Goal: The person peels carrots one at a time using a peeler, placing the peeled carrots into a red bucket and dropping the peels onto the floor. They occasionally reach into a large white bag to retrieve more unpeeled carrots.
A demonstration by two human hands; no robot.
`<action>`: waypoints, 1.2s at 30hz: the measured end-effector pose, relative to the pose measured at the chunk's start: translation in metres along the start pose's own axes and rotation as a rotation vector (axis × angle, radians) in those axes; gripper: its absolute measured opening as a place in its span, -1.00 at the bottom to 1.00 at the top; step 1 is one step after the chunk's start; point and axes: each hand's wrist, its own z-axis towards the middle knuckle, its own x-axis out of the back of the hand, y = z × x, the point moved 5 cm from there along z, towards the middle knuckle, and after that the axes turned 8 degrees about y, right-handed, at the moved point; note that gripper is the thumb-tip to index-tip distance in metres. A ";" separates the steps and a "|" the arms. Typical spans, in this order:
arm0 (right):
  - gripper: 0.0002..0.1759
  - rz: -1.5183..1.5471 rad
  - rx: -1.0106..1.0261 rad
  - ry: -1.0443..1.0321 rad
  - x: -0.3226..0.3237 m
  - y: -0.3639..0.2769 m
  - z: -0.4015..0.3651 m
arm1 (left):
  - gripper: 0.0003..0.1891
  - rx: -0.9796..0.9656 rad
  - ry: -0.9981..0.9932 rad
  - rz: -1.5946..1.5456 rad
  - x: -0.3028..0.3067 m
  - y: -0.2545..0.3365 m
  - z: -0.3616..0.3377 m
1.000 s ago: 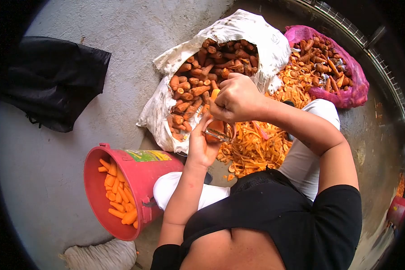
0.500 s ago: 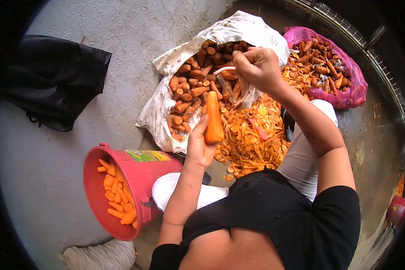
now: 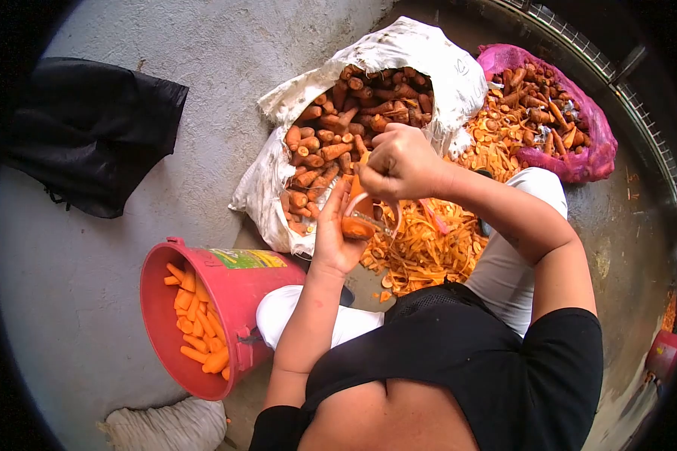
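Note:
My left hand (image 3: 334, 239) is closed around the thick lower part of a bright orange carrot (image 3: 358, 228), whose narrow end points away from me. Closed in a fist, my right hand (image 3: 403, 163) grips a pale peeler (image 3: 396, 218) just to the right of the carrot. The peeler lies across the carrot's side, and my right fist hides part of both. Beneath the hands is a heap of orange peelings (image 3: 436, 252). Behind them, a white sack (image 3: 447, 64) lies open with unpeeled carrots (image 3: 335, 150) inside.
A red bucket (image 3: 259, 282) on its side at the left holds peeled carrots (image 3: 195, 316). A pink mesh sack (image 3: 598, 143) with carrots and scraps lies at the upper right. Black cloth (image 3: 98, 135) is on the floor at the left, a whitish sack (image 3: 169, 427) below the bucket.
My right hand has come down and towards me with the peeler, from above the carrots to beside the held carrot. My left hand has hardly moved.

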 end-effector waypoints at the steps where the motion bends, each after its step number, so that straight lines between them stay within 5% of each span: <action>1: -0.66 -0.016 0.019 -0.006 -0.002 -0.002 -0.001 | -0.67 -0.013 0.053 0.005 0.003 -0.001 0.000; 3: -0.66 -0.048 0.056 -0.018 -0.004 -0.007 -0.002 | -0.68 -0.037 0.160 0.016 0.003 -0.005 -0.004; 11: -0.64 0.016 -0.105 -0.040 -0.002 0.002 0.001 | -0.66 -0.044 0.064 0.004 0.012 -0.005 0.000; 16: -0.63 -0.062 0.079 -0.057 -0.006 -0.009 -0.001 | -0.65 0.069 -0.047 -0.011 0.014 -0.003 0.002; 26: -0.63 -0.202 0.218 -0.020 -0.004 -0.008 0.002 | -0.68 -0.142 0.107 0.046 0.011 -0.004 -0.004; 30: -0.58 -0.554 0.259 0.155 0.022 0.011 0.018 | -0.69 -0.160 0.072 0.131 0.010 -0.006 -0.008; 33: -0.58 -0.532 0.165 0.237 0.037 0.013 0.023 | -0.70 -0.090 0.007 0.068 0.009 -0.011 -0.006; 36: -0.59 0.001 -0.526 -0.002 0.028 0.037 0.014 | -0.69 -0.041 -0.095 0.027 0.008 -0.005 -0.006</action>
